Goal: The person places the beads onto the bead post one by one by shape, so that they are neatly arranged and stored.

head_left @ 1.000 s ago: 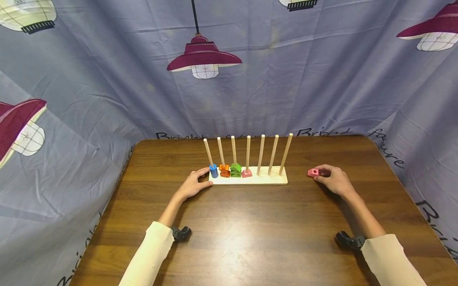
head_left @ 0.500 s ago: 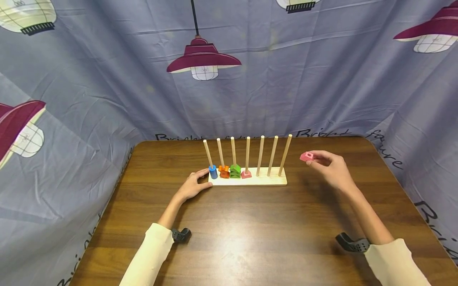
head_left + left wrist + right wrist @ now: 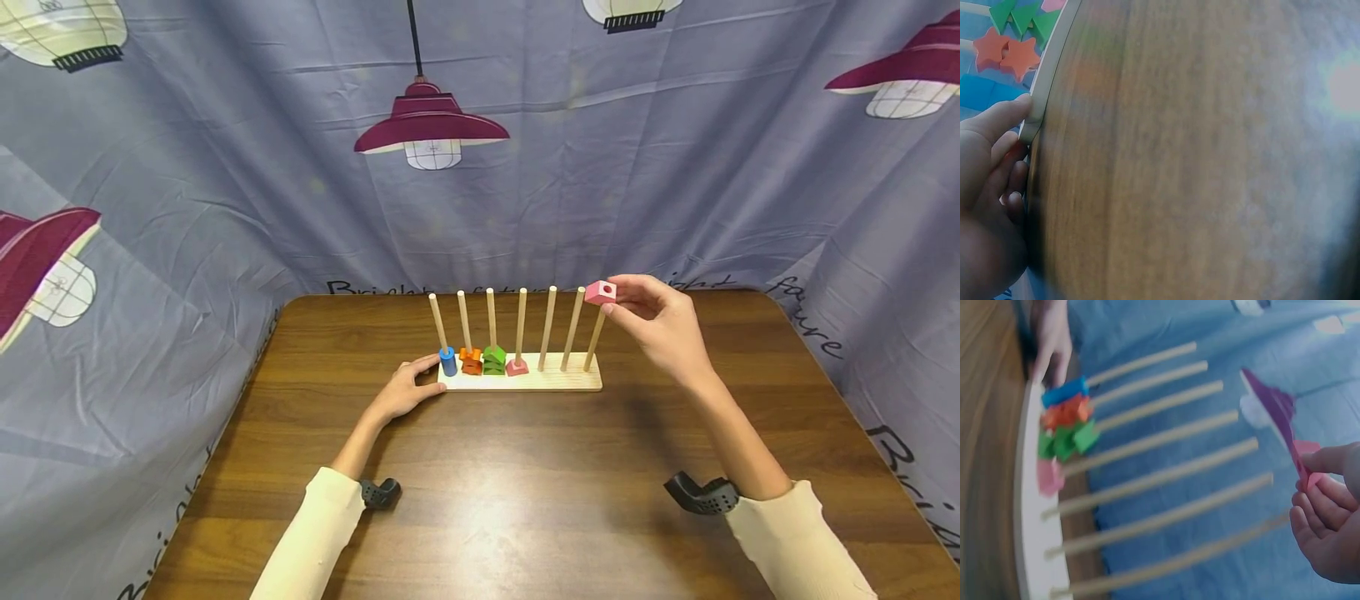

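My right hand (image 3: 663, 329) pinches a pink wooden block (image 3: 598, 292) with a round hole, held up by the top of the rightmost peg, which it partly covers in the head view. The left end of the wooden peg board (image 3: 558, 381) is gripped by my left hand (image 3: 405, 390), thumb at the front edge. On the pegs from the left sit blue cylinders (image 3: 447, 362), orange star-like pieces (image 3: 470, 361), green zigzag-edged pieces (image 3: 493, 360) and one pink block (image 3: 517, 367). The three right pegs carry no pieces. In the right wrist view, fingers partly hide the held pink block (image 3: 1307, 449).
The board stands on a brown wooden table (image 3: 480, 467), toward its far side. Behind the table hangs a grey-blue curtain (image 3: 600, 192) printed with lamps. Dark wrist devices (image 3: 705, 493) are worn at both sleeves.
My right hand has lifted the pink block from the right of the table and carried it left and up to the rightmost peg's top. The left hand stays at the board.
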`<state>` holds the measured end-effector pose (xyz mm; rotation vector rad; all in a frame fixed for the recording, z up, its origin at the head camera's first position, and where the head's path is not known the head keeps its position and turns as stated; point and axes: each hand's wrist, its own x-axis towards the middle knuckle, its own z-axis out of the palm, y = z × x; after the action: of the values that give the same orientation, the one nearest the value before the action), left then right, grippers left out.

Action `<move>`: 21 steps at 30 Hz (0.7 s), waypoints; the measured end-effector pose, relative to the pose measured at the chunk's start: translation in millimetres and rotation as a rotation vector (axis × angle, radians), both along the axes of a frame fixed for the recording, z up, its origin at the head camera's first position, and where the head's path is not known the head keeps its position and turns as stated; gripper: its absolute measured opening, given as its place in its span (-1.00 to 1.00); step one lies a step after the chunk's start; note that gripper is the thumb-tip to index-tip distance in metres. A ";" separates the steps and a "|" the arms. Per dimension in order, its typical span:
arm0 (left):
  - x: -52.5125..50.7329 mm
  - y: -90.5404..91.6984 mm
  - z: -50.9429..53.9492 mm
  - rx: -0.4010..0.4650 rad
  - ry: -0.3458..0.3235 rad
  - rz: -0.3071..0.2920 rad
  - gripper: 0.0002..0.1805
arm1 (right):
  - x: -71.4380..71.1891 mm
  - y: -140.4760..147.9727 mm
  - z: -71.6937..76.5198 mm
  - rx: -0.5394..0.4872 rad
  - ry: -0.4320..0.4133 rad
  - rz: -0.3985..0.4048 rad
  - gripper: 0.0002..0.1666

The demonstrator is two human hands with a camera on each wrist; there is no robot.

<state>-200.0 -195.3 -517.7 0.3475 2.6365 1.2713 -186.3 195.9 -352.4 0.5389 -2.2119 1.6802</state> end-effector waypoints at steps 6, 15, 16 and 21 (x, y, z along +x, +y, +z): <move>-0.7 -0.6 0.8 -0.009 0.001 0.003 -0.28 | -4.1 -34.1 12.3 -0.011 0.009 0.063 -0.66; 0.4 0.8 4.1 -0.004 0.012 -0.004 -0.29 | -17.6 -66.7 10.8 0.076 0.001 0.003 -0.67; 0.6 1.0 4.4 0.002 0.006 -0.001 -0.29 | -19.1 -69.5 9.9 0.088 0.003 -0.003 -0.67; 1.2 1.2 3.4 0.002 -0.001 0.005 -0.29 | -23.6 -79.3 4.4 0.148 0.018 -0.036 -0.66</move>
<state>-198.8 -194.0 -514.3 0.3406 2.6369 1.2757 -209.9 116.7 -347.9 0.5447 -2.3310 1.4967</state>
